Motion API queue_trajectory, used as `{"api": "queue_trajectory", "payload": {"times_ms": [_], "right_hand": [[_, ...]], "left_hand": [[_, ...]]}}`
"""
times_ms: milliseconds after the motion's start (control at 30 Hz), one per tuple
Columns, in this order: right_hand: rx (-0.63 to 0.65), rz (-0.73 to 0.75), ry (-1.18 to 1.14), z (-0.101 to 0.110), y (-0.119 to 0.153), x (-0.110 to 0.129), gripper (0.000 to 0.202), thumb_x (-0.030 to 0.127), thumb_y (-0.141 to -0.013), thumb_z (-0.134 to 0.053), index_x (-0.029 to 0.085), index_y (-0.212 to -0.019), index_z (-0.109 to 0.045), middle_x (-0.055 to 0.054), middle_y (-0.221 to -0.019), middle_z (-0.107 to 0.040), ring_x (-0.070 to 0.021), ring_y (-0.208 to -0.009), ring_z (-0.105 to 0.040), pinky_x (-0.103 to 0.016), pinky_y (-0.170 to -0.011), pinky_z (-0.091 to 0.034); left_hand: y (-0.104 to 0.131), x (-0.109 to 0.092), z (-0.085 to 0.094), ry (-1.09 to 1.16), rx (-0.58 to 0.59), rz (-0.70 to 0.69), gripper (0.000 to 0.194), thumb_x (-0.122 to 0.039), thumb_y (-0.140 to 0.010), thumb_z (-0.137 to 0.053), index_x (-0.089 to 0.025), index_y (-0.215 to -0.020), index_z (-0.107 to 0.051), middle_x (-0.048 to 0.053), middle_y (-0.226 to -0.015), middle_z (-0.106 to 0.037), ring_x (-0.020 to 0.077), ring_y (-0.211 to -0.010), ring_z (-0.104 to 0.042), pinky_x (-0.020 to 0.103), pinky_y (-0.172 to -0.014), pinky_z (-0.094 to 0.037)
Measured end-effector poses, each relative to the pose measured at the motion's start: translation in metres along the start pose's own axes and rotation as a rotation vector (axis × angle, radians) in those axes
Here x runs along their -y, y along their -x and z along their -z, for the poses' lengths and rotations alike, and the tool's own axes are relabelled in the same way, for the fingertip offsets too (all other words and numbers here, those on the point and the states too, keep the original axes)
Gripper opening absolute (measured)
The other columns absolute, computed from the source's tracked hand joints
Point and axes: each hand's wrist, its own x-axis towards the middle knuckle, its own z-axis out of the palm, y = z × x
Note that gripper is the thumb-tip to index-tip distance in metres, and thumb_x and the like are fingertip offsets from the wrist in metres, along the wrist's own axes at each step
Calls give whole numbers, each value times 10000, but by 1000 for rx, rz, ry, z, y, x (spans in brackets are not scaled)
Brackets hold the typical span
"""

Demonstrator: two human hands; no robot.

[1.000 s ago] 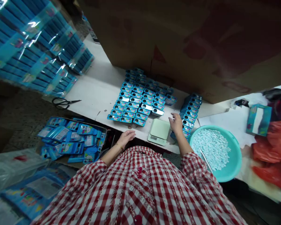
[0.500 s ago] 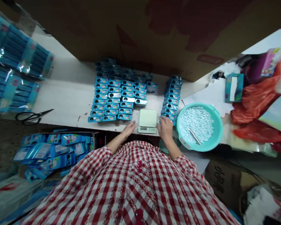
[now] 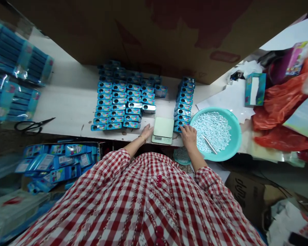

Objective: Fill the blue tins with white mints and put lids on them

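A small pale kitchen scale (image 3: 163, 127) lies at the table's front edge with nothing on its plate. My left hand (image 3: 146, 131) rests just left of it, fingers stretched out and holding nothing. At the near end of the right-hand column of blue tins (image 3: 183, 107), my right hand (image 3: 189, 136) has its fingertips at the front tin, with the fingers loosely bent and apart. Several columns of similar blue tins (image 3: 117, 106), round holes showing in their tops, stand left of the scale. A turquoise basin (image 3: 236, 136) on the right holds pale blue mints or pellets and a metal scoop or spoon (image 3: 209, 145).
Black scissors (image 3: 36, 126) lie at the left edge, near plastic-wrapped blue packs (image 3: 12, 92). Below them is a box of loose blue tins (image 3: 56, 165). A large cardboard box (image 3: 154, 37) closes off the back. Red plastic bags (image 3: 284, 109) and a blue carton (image 3: 255, 90) sit right.
My right hand has shifted right, away from the scale, along the front tin. My left hand has moved slightly closer to the scale. The camera view has shifted a little.
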Motion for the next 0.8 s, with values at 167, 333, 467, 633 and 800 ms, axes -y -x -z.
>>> {"api": "queue_trajectory", "payload": {"times_ms": [167, 333, 467, 633, 800], "right_hand": [[-59, 114, 71, -17, 0, -7, 193, 232, -882, -492, 194, -993, -645, -98, -1132, -610, -225, -973, -459, -344, -829, -293], [-75, 158, 137, -7, 1, -5, 160, 175, -865, -488, 187, -870, -648, -99, -1201, -585, -239, -1073, -443, -365, -903, -282], [8, 222, 176, 8, 5, 6, 180, 108, -840, -469, 166, -870, -637, -108, -1129, -612, -233, -1018, -494, -405, -993, -258], [112, 221, 161, 12, 7, 16, 191, 110, -846, -442, 124, -909, -622, -144, -1119, -588, -209, -862, -528, -369, -865, -386], [-6, 252, 203, 34, -7, 26, 194, 87, -820, -437, 138, -880, -614, -144, -1116, -565, -210, -839, -527, -321, -722, -437]], "left_hand": [[21, 11, 24, -190, -166, 21, 532, -305, -750, -657, -149, -1243, -533, 162, -1313, -520, 241, -1094, -571, 315, -854, -464], [52, 25, 45, -171, -108, 81, 388, -276, -748, -647, -154, -1114, -610, 111, -1070, -654, 183, -898, -632, 296, -797, -478], [65, 27, 59, -149, -116, 87, 301, -258, -782, -601, -161, -1067, -621, 77, -951, -677, 162, -873, -630, 284, -807, -464], [66, 25, 67, -164, -138, 133, 324, -302, -762, -620, -180, -1062, -616, 90, -1006, -665, 188, -918, -624, 303, -805, -461], [59, 30, 51, -121, -7, 175, 446, -287, -705, -654, -243, -1139, -563, 73, -1210, -586, 203, -1055, -564, 313, -825, -445]]}}
